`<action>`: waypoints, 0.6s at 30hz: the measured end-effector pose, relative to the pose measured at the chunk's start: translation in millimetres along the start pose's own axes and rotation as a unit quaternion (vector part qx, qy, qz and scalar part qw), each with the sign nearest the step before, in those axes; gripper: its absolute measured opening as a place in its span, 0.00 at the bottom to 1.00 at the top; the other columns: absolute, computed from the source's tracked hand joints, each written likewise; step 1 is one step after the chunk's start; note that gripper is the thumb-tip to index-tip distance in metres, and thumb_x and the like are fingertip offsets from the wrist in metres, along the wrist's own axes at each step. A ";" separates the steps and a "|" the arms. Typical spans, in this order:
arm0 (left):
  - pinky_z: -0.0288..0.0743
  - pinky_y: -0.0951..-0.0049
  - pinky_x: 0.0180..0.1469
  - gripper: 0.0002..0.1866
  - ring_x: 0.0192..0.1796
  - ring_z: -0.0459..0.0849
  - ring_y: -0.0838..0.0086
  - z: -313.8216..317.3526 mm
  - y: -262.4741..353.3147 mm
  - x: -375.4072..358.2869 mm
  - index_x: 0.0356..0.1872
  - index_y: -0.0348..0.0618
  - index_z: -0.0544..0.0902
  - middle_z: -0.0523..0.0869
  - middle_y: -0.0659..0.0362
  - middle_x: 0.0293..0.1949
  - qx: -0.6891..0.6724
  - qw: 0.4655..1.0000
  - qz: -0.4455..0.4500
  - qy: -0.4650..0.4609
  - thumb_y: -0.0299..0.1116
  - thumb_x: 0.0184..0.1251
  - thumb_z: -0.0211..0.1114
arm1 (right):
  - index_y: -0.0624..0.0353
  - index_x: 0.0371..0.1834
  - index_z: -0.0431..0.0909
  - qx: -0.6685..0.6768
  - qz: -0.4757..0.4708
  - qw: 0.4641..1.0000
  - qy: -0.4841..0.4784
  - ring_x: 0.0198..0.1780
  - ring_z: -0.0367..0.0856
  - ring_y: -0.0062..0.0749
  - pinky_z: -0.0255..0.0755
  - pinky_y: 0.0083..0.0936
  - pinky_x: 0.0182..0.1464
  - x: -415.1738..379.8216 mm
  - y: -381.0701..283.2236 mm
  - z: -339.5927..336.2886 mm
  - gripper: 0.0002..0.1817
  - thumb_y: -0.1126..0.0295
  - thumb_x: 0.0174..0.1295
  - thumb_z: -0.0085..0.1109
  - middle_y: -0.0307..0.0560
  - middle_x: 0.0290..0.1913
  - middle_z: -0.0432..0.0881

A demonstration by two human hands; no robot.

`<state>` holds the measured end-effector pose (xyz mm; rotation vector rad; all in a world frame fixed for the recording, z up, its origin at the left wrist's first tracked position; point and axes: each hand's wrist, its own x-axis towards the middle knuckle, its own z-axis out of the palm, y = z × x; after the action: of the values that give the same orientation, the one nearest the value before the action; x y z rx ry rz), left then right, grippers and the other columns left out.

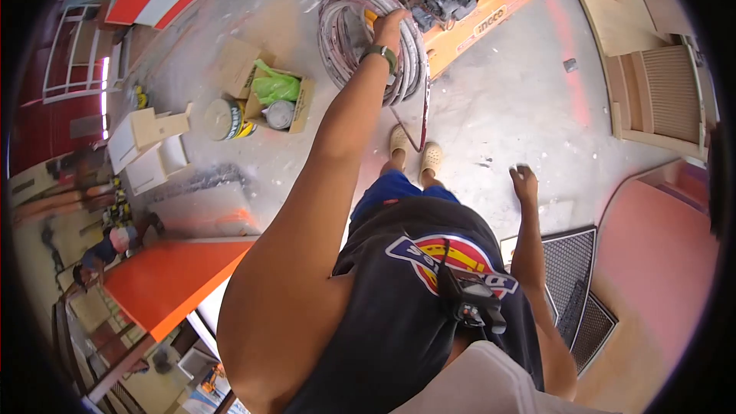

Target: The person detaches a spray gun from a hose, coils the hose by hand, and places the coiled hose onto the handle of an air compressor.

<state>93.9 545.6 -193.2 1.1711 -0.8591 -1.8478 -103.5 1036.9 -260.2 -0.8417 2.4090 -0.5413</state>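
My left hand (pixel 389 28), with a watch on its wrist, is closed around a coiled hose (pixel 335 46) smeared with white and reddish paint. The coil hangs in front of me, and a loose loop of it dips toward my shoes (pixel 431 157). Just beyond the coil stands an orange air compressor (pixel 465 40) with dark motors on top. At my right side my right hand (pixel 524 184) hangs low with its fingers curled. I see nothing held in it, and it touches nothing.
To the left are an open cardboard box (pixel 300 111) with a green bag, a paint bucket (pixel 224 119) and white boxes (pixel 146 146). Wooden cabinets (pixel 659 84) line the right. Black mesh panels (pixel 569 272) stand near my right arm. Another person (pixel 103 253) is at far left.
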 end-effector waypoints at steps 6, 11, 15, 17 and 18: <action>0.76 0.64 0.49 0.26 0.43 0.83 0.60 44.5 -57.6 82.6 0.45 0.31 0.78 0.83 0.49 0.43 0.018 0.999 -0.039 0.033 0.38 0.45 0.71 | 0.64 0.36 0.81 -0.080 0.207 0.974 -0.042 0.37 0.80 0.61 0.70 0.46 0.40 -124.8 60.5 -29.9 0.19 0.57 0.59 0.55 0.61 0.36 0.82; 0.73 0.66 0.57 0.34 0.53 0.80 0.57 61.6 -43.4 87.4 0.49 0.27 0.76 0.82 0.46 0.51 0.057 0.987 -0.095 0.118 0.33 0.35 0.74 | 0.61 0.37 0.84 -0.197 0.002 0.965 -0.172 0.40 0.83 0.55 0.75 0.42 0.45 -231.7 180.7 67.9 0.17 0.57 0.58 0.58 0.56 0.37 0.86; 0.79 0.62 0.44 0.14 0.31 0.82 0.63 7.3 -74.0 174.9 0.30 0.46 0.80 0.83 0.55 0.29 -0.069 0.987 -0.143 -0.025 0.42 0.45 0.70 | 0.61 0.38 0.84 -0.048 0.180 0.965 -0.187 0.41 0.84 0.53 0.76 0.41 0.46 -220.7 80.9 94.0 0.17 0.57 0.58 0.59 0.56 0.38 0.86; 0.78 0.63 0.42 0.12 0.30 0.81 0.63 -7.4 -50.9 175.0 0.27 0.46 0.80 0.82 0.56 0.28 -0.106 0.982 -0.151 -0.033 0.41 0.46 0.69 | 0.61 0.39 0.84 -0.006 0.202 0.965 -0.168 0.41 0.84 0.53 0.76 0.40 0.46 -202.4 46.1 105.3 0.18 0.57 0.58 0.59 0.56 0.38 0.86; 0.78 0.63 0.42 0.12 0.31 0.82 0.63 -14.3 -54.9 184.8 0.27 0.46 0.80 0.82 0.57 0.28 -0.101 0.980 -0.169 -0.017 0.40 0.45 0.69 | 0.61 0.39 0.84 0.011 0.204 0.966 -0.159 0.42 0.84 0.52 0.76 0.40 0.47 -191.0 29.9 111.0 0.18 0.56 0.58 0.59 0.56 0.38 0.86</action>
<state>41.7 409.1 -319.8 1.2136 -0.4952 -2.1776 76.5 1163.3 -296.6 -0.3670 2.1848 -0.2489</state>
